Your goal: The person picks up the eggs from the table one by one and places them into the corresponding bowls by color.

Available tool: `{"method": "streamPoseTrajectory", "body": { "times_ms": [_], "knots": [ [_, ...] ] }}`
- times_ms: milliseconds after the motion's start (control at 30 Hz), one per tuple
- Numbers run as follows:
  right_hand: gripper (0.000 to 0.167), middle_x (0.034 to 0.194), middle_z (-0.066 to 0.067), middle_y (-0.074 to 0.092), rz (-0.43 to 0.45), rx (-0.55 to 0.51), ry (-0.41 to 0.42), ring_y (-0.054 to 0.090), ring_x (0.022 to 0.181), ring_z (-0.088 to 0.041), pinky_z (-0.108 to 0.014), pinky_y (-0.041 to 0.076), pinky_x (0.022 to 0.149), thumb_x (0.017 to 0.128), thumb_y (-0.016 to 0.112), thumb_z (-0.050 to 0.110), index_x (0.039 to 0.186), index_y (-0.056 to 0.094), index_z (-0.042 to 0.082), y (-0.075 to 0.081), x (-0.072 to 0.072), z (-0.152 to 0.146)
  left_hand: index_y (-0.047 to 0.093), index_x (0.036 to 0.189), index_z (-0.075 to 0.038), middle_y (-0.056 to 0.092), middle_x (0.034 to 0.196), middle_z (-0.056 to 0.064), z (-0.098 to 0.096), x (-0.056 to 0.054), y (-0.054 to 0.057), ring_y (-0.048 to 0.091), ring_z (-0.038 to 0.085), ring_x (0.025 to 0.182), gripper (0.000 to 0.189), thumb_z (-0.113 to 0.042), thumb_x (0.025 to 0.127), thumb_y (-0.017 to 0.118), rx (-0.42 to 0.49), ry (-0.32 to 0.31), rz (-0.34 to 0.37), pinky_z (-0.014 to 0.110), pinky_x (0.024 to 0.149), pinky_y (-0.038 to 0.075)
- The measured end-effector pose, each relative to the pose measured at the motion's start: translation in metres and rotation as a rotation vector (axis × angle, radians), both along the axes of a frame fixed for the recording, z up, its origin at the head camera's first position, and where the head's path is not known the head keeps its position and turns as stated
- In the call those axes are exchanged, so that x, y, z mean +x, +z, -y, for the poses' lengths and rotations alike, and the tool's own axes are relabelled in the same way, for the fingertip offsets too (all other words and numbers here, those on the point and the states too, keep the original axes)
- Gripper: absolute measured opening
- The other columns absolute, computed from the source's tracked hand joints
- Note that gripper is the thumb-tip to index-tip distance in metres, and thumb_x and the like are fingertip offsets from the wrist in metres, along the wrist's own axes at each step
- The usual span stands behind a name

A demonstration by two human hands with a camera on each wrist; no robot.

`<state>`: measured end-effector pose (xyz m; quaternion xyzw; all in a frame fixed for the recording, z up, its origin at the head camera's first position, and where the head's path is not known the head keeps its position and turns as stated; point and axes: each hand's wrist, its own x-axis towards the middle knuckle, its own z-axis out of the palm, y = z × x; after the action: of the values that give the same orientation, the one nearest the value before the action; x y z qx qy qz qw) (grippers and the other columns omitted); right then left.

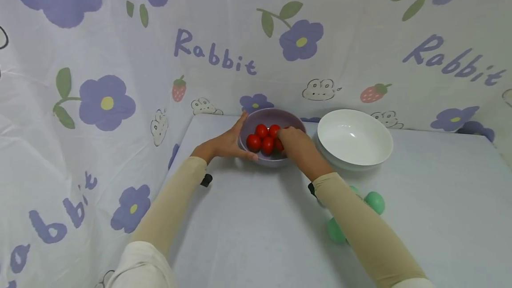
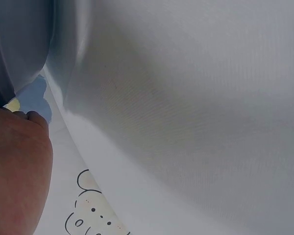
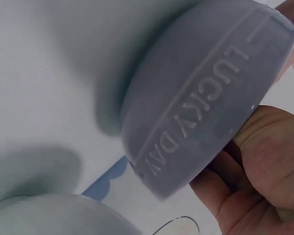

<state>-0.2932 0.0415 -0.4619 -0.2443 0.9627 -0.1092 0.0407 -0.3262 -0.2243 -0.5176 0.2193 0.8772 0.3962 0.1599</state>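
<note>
Five or more red balls [image 1: 267,145]: clustered inside the purple bowl [image 1: 276,117]; others may be hidden.
Purple bowl: set upright on the pale table [image 1: 256,217], "LUCKY DAY" being raised on its side.
Progress, as judged: red balls are grouped in the purple bowl, none is seen in the white bowl [image 1: 352,134], and green balls [image 1: 375,202] are left on the table; whether red balls are being added or removed cannot be told.
Right hand [image 1: 297,143]: lowered over the purple bowl's right rim, fingers bent inward; the fingertips are hidden, so whether a ball is pinched cannot be told.
Left hand [image 1: 228,143]: placed against the purple bowl's left side, thumb and fingers spread wide, the thumb along the near side.
Arms: both stretched forward in beige sleeves [image 1: 360,221]; some green balls are partly covered by the right forearm.
White bowl: stood just right of the purple bowl.
</note>
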Motion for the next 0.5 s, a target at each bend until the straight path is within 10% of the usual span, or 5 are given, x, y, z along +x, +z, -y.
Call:
{"method": "streamPoseTrajectory", "body": {
  "times_ms": [500],
  "knots": [
    [0.026,0.096,-0.011,0.072,-0.061,0.131,0.015,0.068,0.092,-0.027,-0.039,0.064,0.086,0.086,0.087,0.004,0.108,0.073,0.007,-0.004,0.002,0.012,-0.018,0.168,-0.030,-0.014,0.178,-0.001,0.001,0.002,0.001,0.002,0.025,0.164,0.148,-0.060,0.073,0.092,0.005,-0.005,-0.008,0.054,0.128,0.022]
  ]
}}
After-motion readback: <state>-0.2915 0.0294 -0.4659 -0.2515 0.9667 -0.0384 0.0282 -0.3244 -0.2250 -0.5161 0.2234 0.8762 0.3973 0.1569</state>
